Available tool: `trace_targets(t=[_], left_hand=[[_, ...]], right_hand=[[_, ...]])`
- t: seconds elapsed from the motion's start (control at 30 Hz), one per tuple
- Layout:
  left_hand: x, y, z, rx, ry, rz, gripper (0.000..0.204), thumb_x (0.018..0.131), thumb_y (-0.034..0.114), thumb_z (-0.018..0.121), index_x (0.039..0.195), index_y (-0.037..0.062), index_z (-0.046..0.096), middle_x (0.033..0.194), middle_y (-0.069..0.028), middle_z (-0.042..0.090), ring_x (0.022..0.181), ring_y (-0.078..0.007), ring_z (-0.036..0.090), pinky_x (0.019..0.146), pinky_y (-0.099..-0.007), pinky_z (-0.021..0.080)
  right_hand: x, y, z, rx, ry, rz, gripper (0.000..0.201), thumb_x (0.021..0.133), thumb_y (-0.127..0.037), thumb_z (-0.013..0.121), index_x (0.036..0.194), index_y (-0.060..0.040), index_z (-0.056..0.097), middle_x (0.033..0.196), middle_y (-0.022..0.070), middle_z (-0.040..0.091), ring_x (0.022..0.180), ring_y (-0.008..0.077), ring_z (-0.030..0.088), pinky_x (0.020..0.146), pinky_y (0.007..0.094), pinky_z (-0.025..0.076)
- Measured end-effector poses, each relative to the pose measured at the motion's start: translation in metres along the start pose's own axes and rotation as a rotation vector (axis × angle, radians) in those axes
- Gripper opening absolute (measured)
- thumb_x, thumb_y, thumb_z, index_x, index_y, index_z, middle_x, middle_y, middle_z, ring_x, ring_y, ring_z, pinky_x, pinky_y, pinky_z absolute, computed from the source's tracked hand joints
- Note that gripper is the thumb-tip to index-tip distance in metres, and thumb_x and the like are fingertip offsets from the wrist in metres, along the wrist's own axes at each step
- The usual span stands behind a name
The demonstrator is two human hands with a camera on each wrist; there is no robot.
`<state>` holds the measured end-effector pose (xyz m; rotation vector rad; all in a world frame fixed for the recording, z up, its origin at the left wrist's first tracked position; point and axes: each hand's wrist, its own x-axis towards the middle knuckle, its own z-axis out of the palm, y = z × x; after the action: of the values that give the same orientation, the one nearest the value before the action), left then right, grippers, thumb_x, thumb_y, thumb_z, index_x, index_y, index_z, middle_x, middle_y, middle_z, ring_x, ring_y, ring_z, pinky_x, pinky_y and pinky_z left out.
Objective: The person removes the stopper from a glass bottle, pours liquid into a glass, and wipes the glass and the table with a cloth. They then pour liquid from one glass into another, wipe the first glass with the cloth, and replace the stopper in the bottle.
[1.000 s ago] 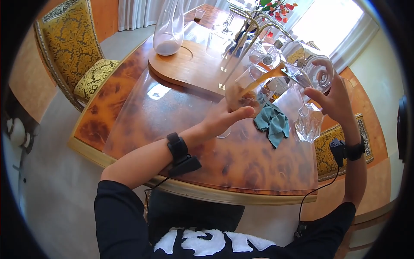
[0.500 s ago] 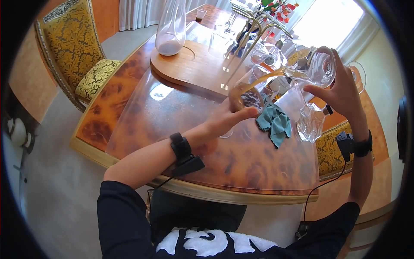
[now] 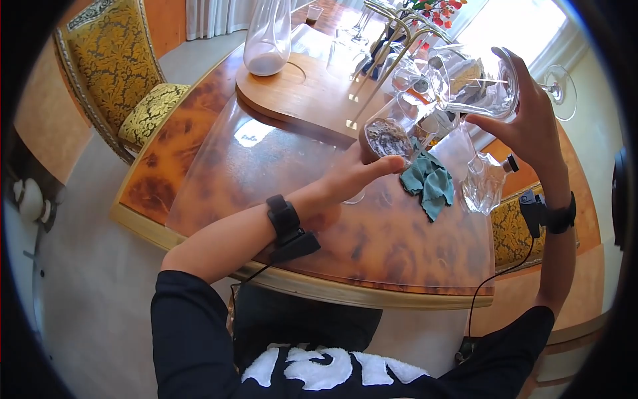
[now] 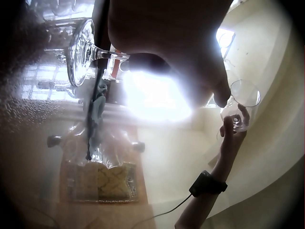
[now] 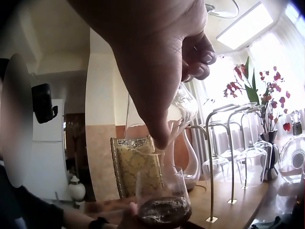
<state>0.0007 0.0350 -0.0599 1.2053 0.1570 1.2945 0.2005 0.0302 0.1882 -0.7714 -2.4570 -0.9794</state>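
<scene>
My left hand (image 3: 359, 174) grips a stemmed glass (image 3: 389, 138) from the near side, its bowl tilted and its foot low over the table. In the right wrist view that glass (image 5: 164, 211) holds dark brown liquid with froth. To the right, my right hand (image 3: 535, 130) holds a clear glass vessel (image 3: 488, 90) on its side, its mouth above and right of the left glass; no distinct stream shows between them. Past the right fingers shows a clear round foot (image 3: 563, 92); its join to the vessel is hidden. The left wrist view shows the left glass's foot (image 4: 80, 52).
A teal cloth (image 3: 428, 183) and a faceted clear decanter (image 3: 484, 183) lie right of the left hand. A wooden board (image 3: 292, 106) bears a tall decanter (image 3: 267, 50) and brass glass racks. Behind stand more glasses, red flowers and a small cup (image 3: 314, 14).
The brown stream between the two glasses has ceased to show. My right hand has moved up and right, tipping its vessel flatter; the left hand has shifted slightly right.
</scene>
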Motion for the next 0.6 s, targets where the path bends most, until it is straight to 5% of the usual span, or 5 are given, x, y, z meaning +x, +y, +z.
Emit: trace_targets(t=[0.07, 0.6], left_hand=[[-0.003, -0.002, 0.002, -0.015, 0.032, 0.012, 0.054, 0.091, 0.030, 0.074, 0.130, 0.0015, 0.050, 0.116, -0.0050, 0.062, 0.108, -0.0121, 0.057, 0.093, -0.0276, 0.046], [0.000, 0.000, 0.000, -0.013, -0.023, 0.031, 0.048, 0.092, 0.027, 0.072, 0.128, 0.0022, 0.051, 0.115, -0.0060, 0.062, 0.105, -0.0127, 0.060, 0.091, -0.0296, 0.052]], right_hand=[[0.002, 0.000, -0.003, 0.023, -0.057, 0.069, 0.094, 0.064, -0.050, 0.089, 0.138, -0.0081, 0.049, 0.124, 0.0185, 0.065, 0.114, 0.0349, 0.065, 0.093, 0.0399, 0.053], [0.003, -0.001, 0.011, 0.103, 0.051, 0.037, 0.102, 0.062, -0.037, 0.092, 0.147, -0.0106, 0.042, 0.134, 0.0166, 0.059, 0.118, 0.0314, 0.063, 0.100, 0.0400, 0.051]])
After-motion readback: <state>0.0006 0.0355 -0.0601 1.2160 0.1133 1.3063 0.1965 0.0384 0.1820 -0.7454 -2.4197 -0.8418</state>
